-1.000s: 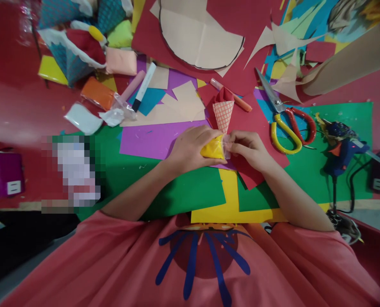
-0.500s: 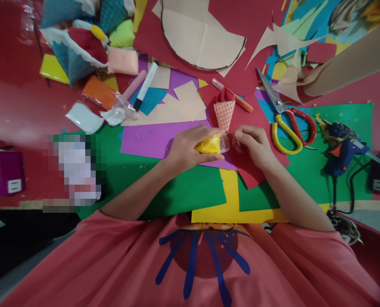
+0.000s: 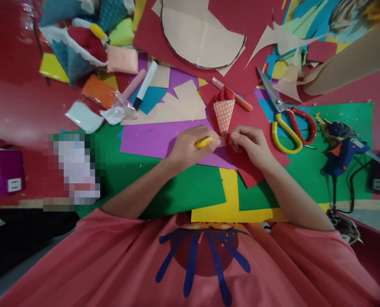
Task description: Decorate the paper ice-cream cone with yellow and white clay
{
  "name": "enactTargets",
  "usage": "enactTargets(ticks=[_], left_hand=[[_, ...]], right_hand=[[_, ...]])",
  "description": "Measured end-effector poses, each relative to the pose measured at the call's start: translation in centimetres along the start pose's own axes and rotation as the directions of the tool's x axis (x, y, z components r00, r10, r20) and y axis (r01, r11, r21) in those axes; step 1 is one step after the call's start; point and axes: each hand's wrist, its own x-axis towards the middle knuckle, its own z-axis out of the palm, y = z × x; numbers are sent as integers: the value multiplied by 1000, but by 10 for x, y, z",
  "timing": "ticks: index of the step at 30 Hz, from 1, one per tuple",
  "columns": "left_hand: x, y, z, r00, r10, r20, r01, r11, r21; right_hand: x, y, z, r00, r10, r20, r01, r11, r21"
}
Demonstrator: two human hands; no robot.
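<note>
My left hand [image 3: 191, 147] is closed around a small packet of yellow modelling clay [image 3: 203, 142]. Part of its clear wrapper pokes out past the fingertips towards the right. My right hand [image 3: 249, 143] is close by, thumb and fingers pinched together; whatever they may hold is hidden. Just beyond the gap between both hands lies a small cone [image 3: 224, 115] with an orange-and-cream grid pattern and red filling at its wide end. Under the hands are purple paper [image 3: 145, 140] and red paper [image 3: 250, 172].
Scissors [image 3: 281, 108] lie right of my right hand, with a blue glue gun [image 3: 341, 157] and its cord farther right. Clay packets, including an orange one [image 3: 99, 91], and a marker [image 3: 146, 85] lie left. A paper roll [image 3: 346, 64] rises at back right.
My left fingers have closed further over the yellow clay packet, so less of it and its wrapper shows. My right hand has shifted very slightly left, still pinched. The cone stays put.
</note>
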Motion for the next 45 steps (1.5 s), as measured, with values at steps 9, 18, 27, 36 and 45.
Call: enactTargets(ticks=[9,18,27,36,45], left_hand=[[0,-1,2,981,-173,87,154,970,188],[-1,-8,4,991,-124,43,105,949,297],[-1,-4,0,996,4,90,-30,956,290],[-2,-9,5,999,-28,46,11,943,331],[-5,-5,4,998,-4,70,-15,962,273]], right_hand=[[-8,3,4,962,-272,14,268,935,-232],[-9,9,3,969,-243,-38,231,951,-205],[-9,10,3,968,-247,-52,227,942,-249],[-6,16,4,947,-322,-10,299,891,-342],[-7,14,6,951,-307,-30,281,904,-323]])
